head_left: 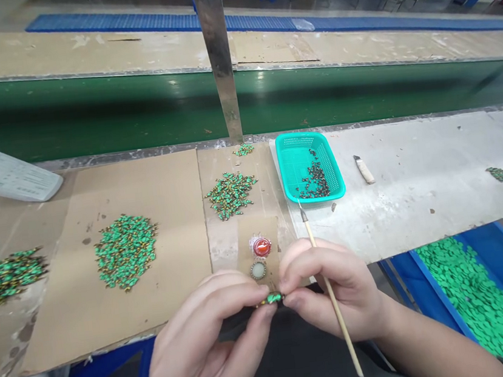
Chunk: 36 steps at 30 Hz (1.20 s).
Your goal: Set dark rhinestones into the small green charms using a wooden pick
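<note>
Low in the centre of the frame, the left hand (206, 341) and right hand (332, 291) pinch a small green piece (274, 297) between their fingertips. The right also grips a thin brush (334, 307). Two bottle caps (260, 258) sit just above on the desk (417, 192).

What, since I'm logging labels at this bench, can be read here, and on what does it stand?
The white sheet at far left: rows of grey print, too blurred to read.
The green piece pinched between left hand and right hand: no writing shows.
The teal basket and cardboard: none.
</note>
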Each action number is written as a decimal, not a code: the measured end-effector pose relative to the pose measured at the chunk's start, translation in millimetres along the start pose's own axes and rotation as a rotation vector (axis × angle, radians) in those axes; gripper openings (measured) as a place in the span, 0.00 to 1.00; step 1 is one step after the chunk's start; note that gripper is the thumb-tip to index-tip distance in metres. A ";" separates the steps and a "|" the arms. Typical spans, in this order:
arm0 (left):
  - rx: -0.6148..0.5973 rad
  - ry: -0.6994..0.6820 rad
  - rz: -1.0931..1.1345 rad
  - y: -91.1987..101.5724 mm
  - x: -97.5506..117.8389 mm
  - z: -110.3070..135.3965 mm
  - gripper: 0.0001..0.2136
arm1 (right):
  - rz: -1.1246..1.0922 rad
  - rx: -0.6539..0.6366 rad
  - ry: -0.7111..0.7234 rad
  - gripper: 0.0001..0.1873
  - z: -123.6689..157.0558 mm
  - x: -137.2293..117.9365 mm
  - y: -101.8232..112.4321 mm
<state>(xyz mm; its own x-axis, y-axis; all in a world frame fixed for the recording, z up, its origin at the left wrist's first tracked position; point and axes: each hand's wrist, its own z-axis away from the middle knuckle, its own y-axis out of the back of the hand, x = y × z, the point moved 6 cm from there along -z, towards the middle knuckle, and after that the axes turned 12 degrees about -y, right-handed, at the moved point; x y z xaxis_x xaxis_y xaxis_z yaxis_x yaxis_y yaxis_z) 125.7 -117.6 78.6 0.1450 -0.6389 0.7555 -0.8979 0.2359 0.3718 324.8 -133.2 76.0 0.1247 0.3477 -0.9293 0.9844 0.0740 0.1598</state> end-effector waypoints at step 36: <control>-0.034 -0.131 -0.044 -20.1 -19.2 -6.1 0.10 | 0.112 0.030 -0.176 0.06 10.4 38.9 -1.8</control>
<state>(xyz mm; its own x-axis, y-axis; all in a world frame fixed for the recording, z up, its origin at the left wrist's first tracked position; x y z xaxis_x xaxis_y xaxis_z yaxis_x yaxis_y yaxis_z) 143.5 -105.5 59.9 0.1262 -0.7384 0.6625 -0.8769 0.2292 0.4225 329.1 -129.5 36.1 0.2507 0.1838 -0.9504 0.9661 0.0150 0.2577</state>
